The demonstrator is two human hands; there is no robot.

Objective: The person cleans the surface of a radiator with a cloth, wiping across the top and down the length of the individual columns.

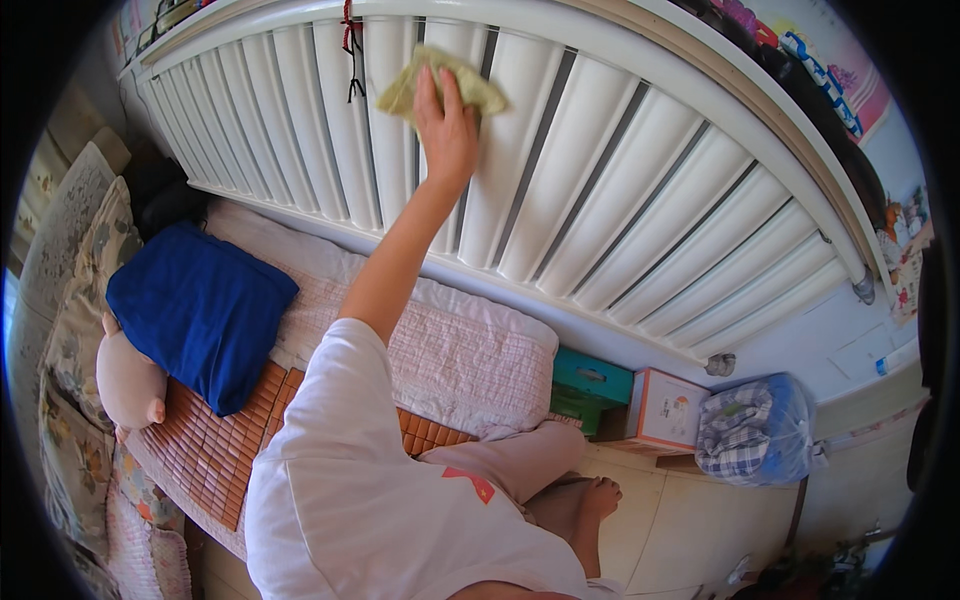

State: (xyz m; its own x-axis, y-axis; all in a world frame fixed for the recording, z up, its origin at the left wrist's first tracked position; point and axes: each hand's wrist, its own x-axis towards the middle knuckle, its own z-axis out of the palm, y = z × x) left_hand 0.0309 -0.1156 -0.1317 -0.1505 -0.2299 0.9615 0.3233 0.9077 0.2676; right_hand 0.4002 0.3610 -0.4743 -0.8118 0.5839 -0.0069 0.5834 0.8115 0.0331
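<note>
My left hand [448, 124] presses a yellow-green cloth [480, 86] against the upper part of a white column radiator [517, 157]. The fingers lie spread over the cloth, and the arm is stretched out. Just left of the cloth, a red and black knotted cord [349, 45] hangs from the radiator's top rail. Low down, beside my bent legs [517, 457], my right hand [600, 496] is held with its fingers curled. Its palm is hidden, so whether it holds anything is unclear.
Below the radiator is a bed with a pink quilted cover [465, 360], a bamboo mat [202, 450], a blue folded cloth [202, 315] and a plush toy [131, 382]. Boxes [667, 409] and a clear plastic bag of fabric [754, 427] stand right. A ledge [795, 112] bearing objects runs above.
</note>
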